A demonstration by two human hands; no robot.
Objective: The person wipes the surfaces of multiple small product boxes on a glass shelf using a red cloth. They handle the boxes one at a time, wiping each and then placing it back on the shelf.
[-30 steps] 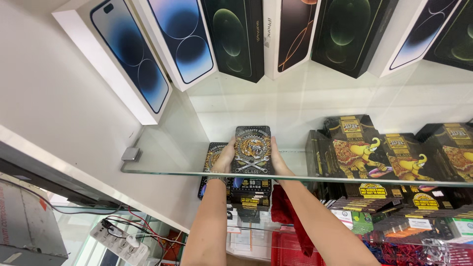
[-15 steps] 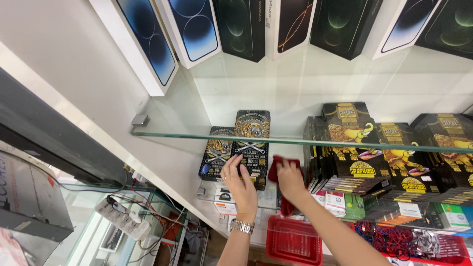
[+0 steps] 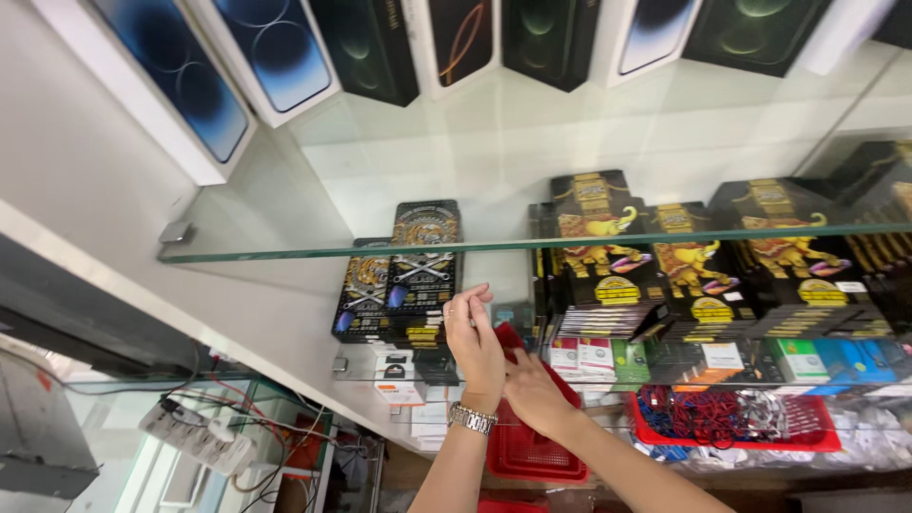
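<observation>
A: What sort of place is this?

B: A shop display with glass shelves against a pale wall. The upper glass shelf (image 3: 313,249) runs across the view, its green edge held at the left by a small metal bracket (image 3: 177,231). Phone boxes (image 3: 255,52) lean in a row at the top.

A: And on the shelf itself?

B: Two black packets with gold tiger prints (image 3: 408,275) stand upright towards the left, one in front of the other. To the right, well apart across a bare stretch of glass, stand black boxes with gold elephant prints (image 3: 608,252), packed side by side.

A: Where are the hands?

B: Both are below the shelf edge, in front of that bare stretch. The left hand (image 3: 473,337), with a metal watch (image 3: 472,418) on the wrist, has its fingers loosely curled and half open; it holds nothing that I can make out. The right hand (image 3: 534,389) sits just under it, touching it, beside something red (image 3: 508,334). Whether it grips that red thing I cannot tell.

A: How much room around them?

B: The tiger packets are just left of the left hand's fingertips, near but apart. A red basket (image 3: 532,456) sits below the wrists, another with cables (image 3: 731,418) to the right, and a power strip (image 3: 195,437) lower left.
</observation>
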